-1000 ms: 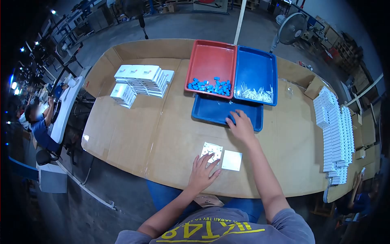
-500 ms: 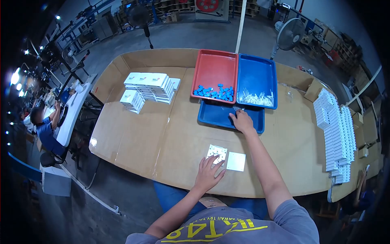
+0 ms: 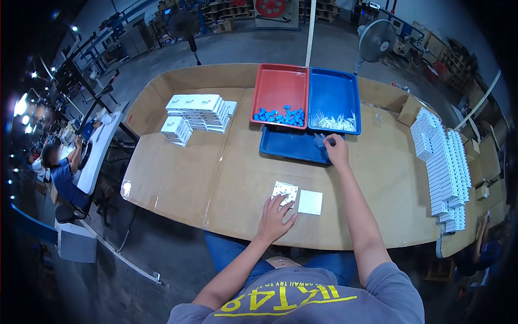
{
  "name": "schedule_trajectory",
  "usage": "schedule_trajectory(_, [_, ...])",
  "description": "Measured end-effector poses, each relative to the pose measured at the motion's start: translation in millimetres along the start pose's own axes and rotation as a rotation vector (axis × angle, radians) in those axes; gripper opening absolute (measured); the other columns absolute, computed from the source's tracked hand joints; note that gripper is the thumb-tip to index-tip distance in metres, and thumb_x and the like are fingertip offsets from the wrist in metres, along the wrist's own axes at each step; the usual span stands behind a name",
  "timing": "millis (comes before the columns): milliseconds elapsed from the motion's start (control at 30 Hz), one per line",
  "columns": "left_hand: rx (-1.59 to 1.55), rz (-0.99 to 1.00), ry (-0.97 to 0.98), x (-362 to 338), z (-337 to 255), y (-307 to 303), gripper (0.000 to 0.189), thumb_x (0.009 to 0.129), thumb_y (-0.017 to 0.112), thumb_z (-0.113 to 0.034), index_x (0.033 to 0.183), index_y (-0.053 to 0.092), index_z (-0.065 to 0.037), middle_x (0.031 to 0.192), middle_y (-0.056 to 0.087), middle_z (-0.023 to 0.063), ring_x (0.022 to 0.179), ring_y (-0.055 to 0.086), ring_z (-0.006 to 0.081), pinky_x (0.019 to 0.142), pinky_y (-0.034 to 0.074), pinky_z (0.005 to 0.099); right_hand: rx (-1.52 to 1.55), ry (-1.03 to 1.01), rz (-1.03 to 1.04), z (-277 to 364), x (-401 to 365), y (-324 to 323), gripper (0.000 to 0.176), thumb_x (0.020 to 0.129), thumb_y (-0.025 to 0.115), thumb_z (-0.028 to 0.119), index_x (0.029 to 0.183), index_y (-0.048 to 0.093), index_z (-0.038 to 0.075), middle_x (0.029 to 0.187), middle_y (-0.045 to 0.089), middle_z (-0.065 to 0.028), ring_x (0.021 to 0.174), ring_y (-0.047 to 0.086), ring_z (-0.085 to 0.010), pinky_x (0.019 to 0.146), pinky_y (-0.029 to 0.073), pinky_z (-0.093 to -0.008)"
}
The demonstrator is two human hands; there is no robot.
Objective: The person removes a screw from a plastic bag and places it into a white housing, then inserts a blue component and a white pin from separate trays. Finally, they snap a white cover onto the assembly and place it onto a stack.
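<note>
My left hand [image 3: 275,220] rests with fingers spread on a white square plate [image 3: 285,190] that has small holes and raised details. Just right of it lies a second, plain white square plate [image 3: 310,202], apart from my fingers. My right hand [image 3: 338,152] is at the right end of the low blue tray [image 3: 288,152], thumb and fingertips pinched together. What they hold, if anything, is too small to name. Beside those fingertips, small clear pieces [image 3: 319,140] show in the tray.
Behind stand a red tray [image 3: 281,89] with blue parts [image 3: 280,116] and a blue tray [image 3: 334,93] with white pins [image 3: 335,123]. White box stacks [image 3: 199,112] are at left, more stacked white pieces [image 3: 441,167] at right. A co-worker [image 3: 63,170] sits far left.
My right hand has moved right along the low blue tray, and its fingers are now pinched at the tray's right end. My left hand stays on the holed plate. The view has shifted slightly.
</note>
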State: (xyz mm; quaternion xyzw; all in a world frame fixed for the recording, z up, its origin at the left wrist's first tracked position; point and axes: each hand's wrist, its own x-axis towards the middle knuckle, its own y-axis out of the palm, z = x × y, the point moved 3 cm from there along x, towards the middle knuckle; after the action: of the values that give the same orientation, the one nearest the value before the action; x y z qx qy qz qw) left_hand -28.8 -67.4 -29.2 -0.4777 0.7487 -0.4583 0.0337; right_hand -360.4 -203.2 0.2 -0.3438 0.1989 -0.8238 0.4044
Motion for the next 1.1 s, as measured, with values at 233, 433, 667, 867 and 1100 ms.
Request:
schedule_trajectory(233, [-0.004, -0.073, 0.038, -2.5, -2.7, -5.6, 0.042, 0.09, 0.076, -0.032, 0.125, 0.071, -0.009, 0.144, 0.057, 0.0138, 0.144, 0.045, 0.0381, 0.121, 0.032, 0.0565, 0.407, 0.281, 0.18, -5.7, 2.1, -16.7, 0.017, 0.093, 0.079, 0.017, 0.095, 0.072, 0.001, 0.083, 0.072, -0.0066, 0.075, 0.071, -0.0152, 0.066, 0.055, -0.0298])
schedule_trajectory(433, [-0.182, -0.25, -0.149, -5.6, 2.2, -9.6, 0.038, 0.089, 0.075, -0.015, 0.125, 0.071, -0.007, 0.137, 0.061, 0.0134, 0.132, 0.053, 0.0363, 0.115, 0.039, 0.0504, 0.778, 0.401, 0.223, 34.2, -53.8, -49.0, 0.014, 0.097, 0.075, 0.014, 0.106, 0.073, 0.003, 0.086, 0.072, -0.003, 0.076, 0.07, -0.0104, 0.067, 0.056, -0.0238])
schedule_trajectory(667, [-0.991, -0.161, -0.541, -1.9, -35.8, 8.8, 0.02, 0.103, 0.067, -0.015, 0.116, 0.071, 0.0, 0.101, 0.069, 0.0042, 0.081, 0.062, 0.006, 0.071, 0.049, 0.0226, 0.997, 0.62, 0.404, 89.9, -226.3, -46.1, 0.011, 0.097, 0.073, 0.007, 0.105, 0.072, 0.0, 0.094, 0.075, -0.0073, 0.082, 0.072, -0.0145, 0.075, 0.058, -0.0288])
schedule_trajectory(867, [-0.967, -0.082, -0.688, -35.8, -38.7, 25.7, 0.021, 0.106, 0.067, -0.018, 0.108, 0.071, 0.002, 0.079, 0.065, -0.0024, 0.069, 0.053, 0.0027, 0.06, 0.043, 0.0218, 1.016, 0.666, 0.32, 76.8, -282.7, -46.8, 0.009, 0.099, 0.072, 0.006, 0.102, 0.069, -0.001, 0.091, 0.074, -0.0096, 0.079, 0.071, -0.0142, 0.072, 0.059, -0.028])
schedule_trajectory(1100, [-0.826, -0.099, -0.518, -26.9, -35.4, 9.0, 0.022, 0.106, 0.066, -0.021, 0.107, 0.07, 0.001, 0.083, 0.067, -0.0009, 0.073, 0.055, 0.0044, 0.064, 0.045, 0.0226, 1.107, 0.74, 0.483, 95.4, -265.3, -44.8, 0.011, 0.1, 0.071, 0.007, 0.108, 0.069, -0.001, 0.098, 0.073, -0.0084, 0.084, 0.071, -0.0137, 0.073, 0.061, -0.0284])
